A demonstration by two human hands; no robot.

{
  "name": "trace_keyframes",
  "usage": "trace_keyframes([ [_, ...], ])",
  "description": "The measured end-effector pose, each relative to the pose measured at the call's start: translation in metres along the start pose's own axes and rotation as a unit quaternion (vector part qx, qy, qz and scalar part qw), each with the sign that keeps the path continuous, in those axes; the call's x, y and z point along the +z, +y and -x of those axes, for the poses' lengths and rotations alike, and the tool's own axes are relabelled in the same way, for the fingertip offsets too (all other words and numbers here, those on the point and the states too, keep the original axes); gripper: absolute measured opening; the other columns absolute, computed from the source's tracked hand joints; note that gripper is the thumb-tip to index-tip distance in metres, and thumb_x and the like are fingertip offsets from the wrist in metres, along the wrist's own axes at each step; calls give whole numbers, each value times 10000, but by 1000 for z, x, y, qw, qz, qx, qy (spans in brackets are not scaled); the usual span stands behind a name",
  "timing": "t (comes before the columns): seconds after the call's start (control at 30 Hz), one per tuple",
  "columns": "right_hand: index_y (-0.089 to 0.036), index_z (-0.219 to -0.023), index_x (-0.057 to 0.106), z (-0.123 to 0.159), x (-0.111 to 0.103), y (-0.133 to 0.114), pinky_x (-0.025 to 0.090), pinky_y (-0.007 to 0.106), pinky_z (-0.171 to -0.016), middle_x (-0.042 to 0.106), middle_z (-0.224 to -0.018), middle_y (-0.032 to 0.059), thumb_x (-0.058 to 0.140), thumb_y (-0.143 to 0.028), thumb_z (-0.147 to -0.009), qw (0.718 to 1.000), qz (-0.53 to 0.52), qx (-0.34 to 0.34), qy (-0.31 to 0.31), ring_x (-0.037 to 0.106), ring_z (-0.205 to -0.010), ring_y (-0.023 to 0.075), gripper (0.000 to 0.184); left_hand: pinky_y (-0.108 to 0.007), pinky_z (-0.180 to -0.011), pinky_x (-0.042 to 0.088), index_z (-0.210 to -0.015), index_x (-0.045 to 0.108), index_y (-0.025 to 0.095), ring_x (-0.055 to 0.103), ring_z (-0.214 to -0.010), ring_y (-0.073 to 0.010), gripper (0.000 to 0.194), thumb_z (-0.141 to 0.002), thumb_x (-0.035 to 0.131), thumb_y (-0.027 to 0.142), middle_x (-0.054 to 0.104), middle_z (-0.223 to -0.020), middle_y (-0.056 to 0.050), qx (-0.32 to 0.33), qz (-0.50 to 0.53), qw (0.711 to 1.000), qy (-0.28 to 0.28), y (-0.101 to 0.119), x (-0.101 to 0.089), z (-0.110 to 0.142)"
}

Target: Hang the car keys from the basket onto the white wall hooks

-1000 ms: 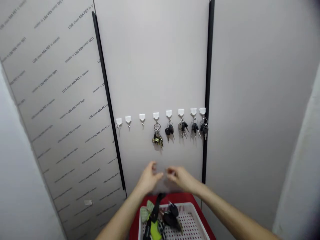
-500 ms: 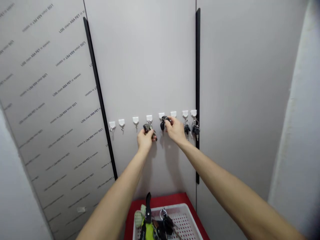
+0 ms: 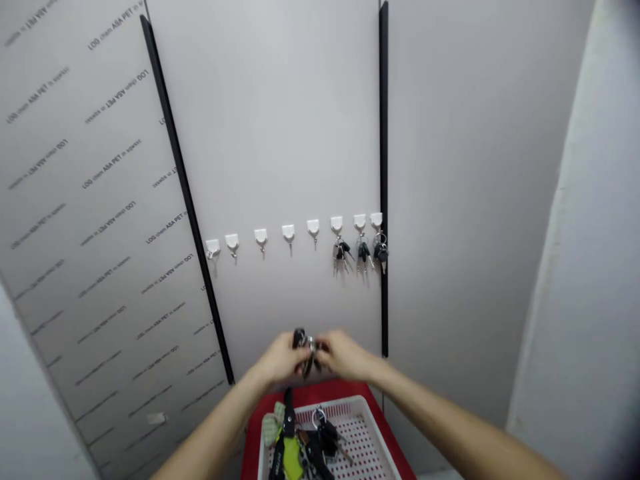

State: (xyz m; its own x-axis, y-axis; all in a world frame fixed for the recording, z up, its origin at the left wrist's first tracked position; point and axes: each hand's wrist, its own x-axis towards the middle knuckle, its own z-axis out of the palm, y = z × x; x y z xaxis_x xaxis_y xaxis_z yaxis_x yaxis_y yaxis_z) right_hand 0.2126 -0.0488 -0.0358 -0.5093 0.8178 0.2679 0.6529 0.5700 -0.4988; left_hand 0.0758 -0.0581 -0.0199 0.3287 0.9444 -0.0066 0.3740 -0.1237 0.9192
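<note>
My left hand (image 3: 280, 357) is closed on a bunch of keys (image 3: 300, 339) with dark heads. Close against it, my right hand (image 3: 344, 353) is also closed, its fingers around part of the keys and a metal ring. Whether this is one bunch or two is blurred. Both hands are low in front of the panel, just above a white basket (image 3: 373, 423). On the wall above, a row of white hooks (image 3: 288, 232) runs across the panel. Key bunches (image 3: 343, 251) hang from the three right-hand hooks.
The basket stands on a red surface (image 3: 330, 389). In it lie more keys on a ring (image 3: 327, 433), a black-and-lime tool (image 3: 291, 457) and a pale green checked item (image 3: 270, 428). Long black handles (image 3: 384, 180) edge the panel on both sides.
Both hands have come down from the middle hooks to above the basket and drawn together, bringing keys with them. The two middle hooks they were at now show no keys. The view has shifted slightly.
</note>
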Motion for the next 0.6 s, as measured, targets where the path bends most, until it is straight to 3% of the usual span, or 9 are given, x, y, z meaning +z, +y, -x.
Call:
trace_keyframes([
  [0.07,-131,-644,577,14,20,13,283,157,-413,547,-519,-1,391,-172,-613,998,29,31,-47,415,-439,61,193,-174,-375,277,-599,479,134,375,-361,-55,87,-569,452,212,430,-406,57,-32,-57,996,-62,-23,10,4],
  [0.13,-143,-645,585,23,22,21,302,164,-430,561,-531,0,424,-185,-595,996,34,43,-65,434,-451,68,174,-190,-419,309,-643,516,132,422,-426,-80,148,-518,499,209,478,-464,40,-54,-136,986,-85,-33,14,3],
  [0.2,-147,-740,578,24,3,25,345,177,-496,587,-638,17,435,-204,-602,999,15,45,14,471,-513,81,207,-208,-484,340,-725,534,127,468,-521,-111,266,-478,541,227,532,-575,3,-44,-196,979,-38,-26,15,-3],
  [0.27,-138,-883,525,18,-33,27,368,205,-598,575,-809,51,422,-236,-629,980,5,56,193,495,-612,97,291,-224,-548,359,-839,510,120,493,-618,-136,381,-491,543,273,552,-725,-51,4,-195,980,37,-4,14,-17],
  [0.33,-141,-951,473,8,-74,29,365,234,-651,539,-902,72,408,-266,-648,926,27,77,369,495,-684,113,334,-230,-590,367,-927,463,114,502,-681,-143,452,-527,522,318,532,-848,-96,62,-146,982,107,28,16,-38],
  [0.37,-152,-968,456,1,-91,29,363,248,-658,525,-925,75,408,-284,-650,901,43,88,423,493,-715,125,348,-235,-593,370,-954,442,121,506,-692,-146,484,-533,518,347,521,-888,-108,74,-118,980,145,44,18,-49],
  [0.43,-174,-992,429,-11,-116,32,365,270,-642,526,-913,74,426,-313,-636,877,65,113,463,494,-731,146,382,-252,-628,366,-979,416,136,503,-751,-164,539,-518,531,390,514,-920,-119,93,-82,964,234,75,27,-73],
  [0.5,-182,-1006,407,-22,-126,35,365,276,-613,547,-844,67,447,-314,-617,877,75,134,456,501,-701,156,412,-271,-635,367,-949,424,147,503,-765,-177,528,-498,552,391,538,-871,-110,104,-68,950,287,96,37,-93],
  [0.6,-157,-959,421,-32,-129,37,362,260,-584,557,-738,55,443,-276,-609,873,69,139,462,500,-641,146,370,-260,-581,383,-799,471,141,527,-664,-155,282,-564,518,289,565,-732,-81,104,-35,945,307,113,47,-112],
])
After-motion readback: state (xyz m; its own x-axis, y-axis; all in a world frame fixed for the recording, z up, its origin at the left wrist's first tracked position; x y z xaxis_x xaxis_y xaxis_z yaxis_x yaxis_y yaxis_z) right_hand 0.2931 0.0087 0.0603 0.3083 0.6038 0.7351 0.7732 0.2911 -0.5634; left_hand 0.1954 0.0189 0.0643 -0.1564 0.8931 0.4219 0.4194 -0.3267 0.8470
